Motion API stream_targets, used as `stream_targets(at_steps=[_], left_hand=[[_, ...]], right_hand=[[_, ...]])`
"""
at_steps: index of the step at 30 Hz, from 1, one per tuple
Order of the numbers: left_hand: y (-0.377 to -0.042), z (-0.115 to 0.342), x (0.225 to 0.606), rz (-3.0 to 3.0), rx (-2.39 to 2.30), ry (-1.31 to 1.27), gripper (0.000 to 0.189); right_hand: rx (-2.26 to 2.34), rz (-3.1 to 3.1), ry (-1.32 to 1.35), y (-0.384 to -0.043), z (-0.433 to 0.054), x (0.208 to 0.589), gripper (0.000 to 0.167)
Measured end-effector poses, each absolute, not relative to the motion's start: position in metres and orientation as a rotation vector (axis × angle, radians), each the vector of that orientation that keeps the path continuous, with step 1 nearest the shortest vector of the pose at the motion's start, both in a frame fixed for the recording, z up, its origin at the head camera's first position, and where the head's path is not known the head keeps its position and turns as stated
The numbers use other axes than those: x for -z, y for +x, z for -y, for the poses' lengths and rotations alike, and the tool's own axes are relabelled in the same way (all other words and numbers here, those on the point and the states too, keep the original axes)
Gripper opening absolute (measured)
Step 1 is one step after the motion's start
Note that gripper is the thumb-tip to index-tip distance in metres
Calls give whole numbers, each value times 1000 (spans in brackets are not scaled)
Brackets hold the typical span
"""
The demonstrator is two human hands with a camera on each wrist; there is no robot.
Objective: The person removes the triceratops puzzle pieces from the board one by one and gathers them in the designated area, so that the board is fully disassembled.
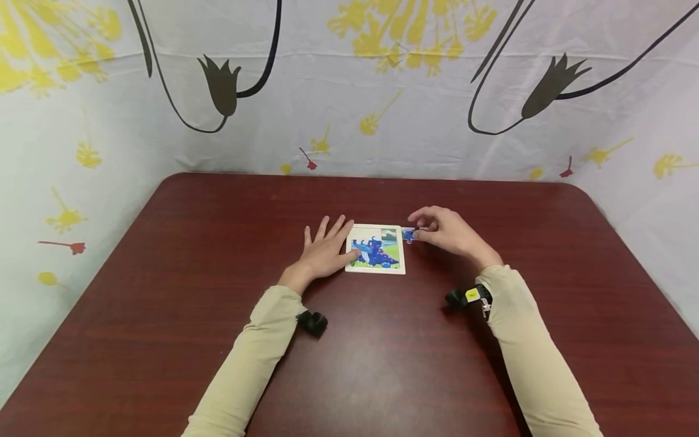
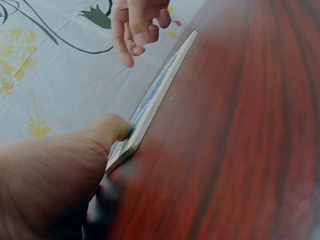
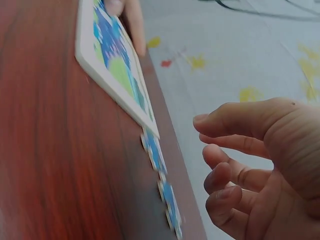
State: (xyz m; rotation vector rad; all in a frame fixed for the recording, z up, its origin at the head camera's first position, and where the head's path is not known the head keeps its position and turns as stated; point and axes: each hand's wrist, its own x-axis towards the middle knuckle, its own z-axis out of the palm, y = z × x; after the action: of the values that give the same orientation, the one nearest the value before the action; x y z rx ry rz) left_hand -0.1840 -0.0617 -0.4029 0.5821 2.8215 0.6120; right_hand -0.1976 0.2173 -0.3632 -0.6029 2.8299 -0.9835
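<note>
A square jigsaw puzzle board (image 1: 377, 271) with a white frame lies on the table, showing a blue cartoon dinosaur on green. Its upper left part is bare and pale. My left hand (image 1: 326, 250) rests flat at the board's left edge, fingers spread and thumb over the picture. Against the board's upper right corner lie loose blue puzzle pieces (image 3: 155, 152), partly hidden by my right hand (image 1: 449, 232) in the head view. That hand hovers above them with bent fingers, and the right wrist view shows nothing between thumb and fingertips.
The dark red wooden table (image 1: 371, 364) has rounded far corners. A white curtain (image 1: 349, 91) with yellow and dark flower prints hangs behind it and along both sides. Each wrist wears a small black camera (image 1: 313, 323) over a beige sleeve (image 1: 240, 370).
</note>
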Motion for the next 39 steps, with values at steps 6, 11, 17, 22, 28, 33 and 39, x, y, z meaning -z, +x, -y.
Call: stream_targets(at_steps=[6, 11, 17, 22, 28, 33, 39], left_hand=[[-185, 61, 404, -2824, -601, 581, 75], [-185, 60, 404, -2824, -592, 575, 75], [-184, 60, 403, -2826, -579, 564, 75], [-184, 60, 403, -2832, -578, 568, 75], [-185, 60, 403, -2835, -577, 565, 75], [-184, 60, 404, -2831, -568, 565, 75], [-183, 60, 403, -2823, -566, 557, 75]], right_hand=[[892, -2834, -747, -193, -196, 366, 27], [827, -2825, -770, -190, -185, 369, 25], [755, -2837, -779, -191, -175, 373, 25], [683, -2849, -795, -194, -170, 375, 27], [718, -2853, -724, -194, -169, 376, 24], [731, -2852, -672, -193, -170, 376, 23], [731, -2860, -753, -193, -170, 376, 32]])
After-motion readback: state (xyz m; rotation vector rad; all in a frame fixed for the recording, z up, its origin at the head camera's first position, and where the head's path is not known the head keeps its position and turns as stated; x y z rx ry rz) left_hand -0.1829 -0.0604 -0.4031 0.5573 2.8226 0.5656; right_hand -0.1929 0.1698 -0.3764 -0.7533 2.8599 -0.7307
